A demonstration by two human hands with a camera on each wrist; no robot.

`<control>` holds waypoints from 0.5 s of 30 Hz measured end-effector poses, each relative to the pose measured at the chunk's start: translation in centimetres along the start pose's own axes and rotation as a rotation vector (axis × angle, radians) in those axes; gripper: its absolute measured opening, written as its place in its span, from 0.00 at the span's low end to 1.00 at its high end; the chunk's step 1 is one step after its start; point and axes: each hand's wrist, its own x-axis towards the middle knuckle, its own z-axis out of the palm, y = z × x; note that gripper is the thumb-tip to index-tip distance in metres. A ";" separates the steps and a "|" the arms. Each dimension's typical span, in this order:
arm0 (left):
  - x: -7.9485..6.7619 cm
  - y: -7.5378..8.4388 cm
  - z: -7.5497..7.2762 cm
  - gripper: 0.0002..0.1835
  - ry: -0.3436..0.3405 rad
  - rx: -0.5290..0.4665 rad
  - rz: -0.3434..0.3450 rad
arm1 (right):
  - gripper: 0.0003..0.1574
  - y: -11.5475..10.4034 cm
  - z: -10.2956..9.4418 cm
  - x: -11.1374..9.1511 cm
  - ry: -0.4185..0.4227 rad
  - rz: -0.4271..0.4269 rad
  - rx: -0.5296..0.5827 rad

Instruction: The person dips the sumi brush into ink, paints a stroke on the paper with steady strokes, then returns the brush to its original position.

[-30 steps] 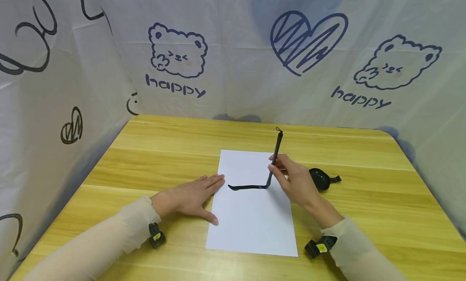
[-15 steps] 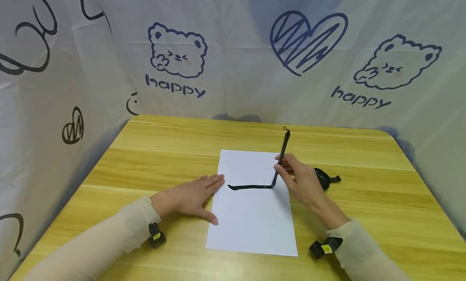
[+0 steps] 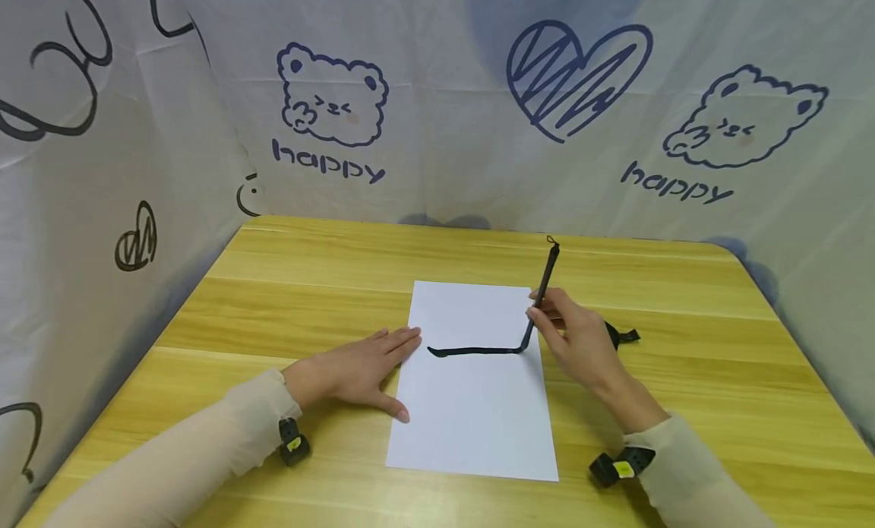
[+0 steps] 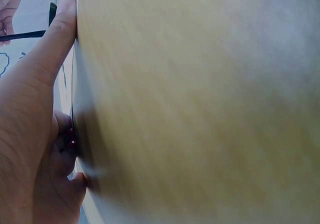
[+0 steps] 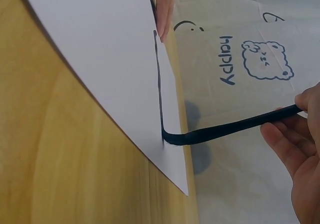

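A sheet of white paper (image 3: 472,422) lies on the wooden table, with one black horizontal ink stroke (image 3: 472,351) across it. My right hand (image 3: 577,342) pinches a dark writing brush (image 3: 544,285) midway along its handle. The brush leans a little to the right, its bent tip on the paper at the stroke's right end. In the right wrist view the bristles (image 5: 172,137) bend where they meet the sheet. My left hand (image 3: 362,368) rests flat on the paper's left edge, fingers straight and thumb spread.
Behind my right hand sits a black ink dish (image 3: 625,336), mostly hidden, its short handle pointing right. The wooden table (image 3: 273,300) reaches back to a white cloth (image 3: 444,148) with bear and heart drawings. Both wrists wear small black cameras.
My right hand and the brush have moved rightward, and the black stroke has grown longer that way. The hand now covers more of the ink dish. My left hand has stayed in place.
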 end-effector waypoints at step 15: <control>0.0 0.1 0.1 0.61 -0.014 0.000 -0.016 | 0.11 0.3 -0.5 -0.5 0.001 0.002 -0.032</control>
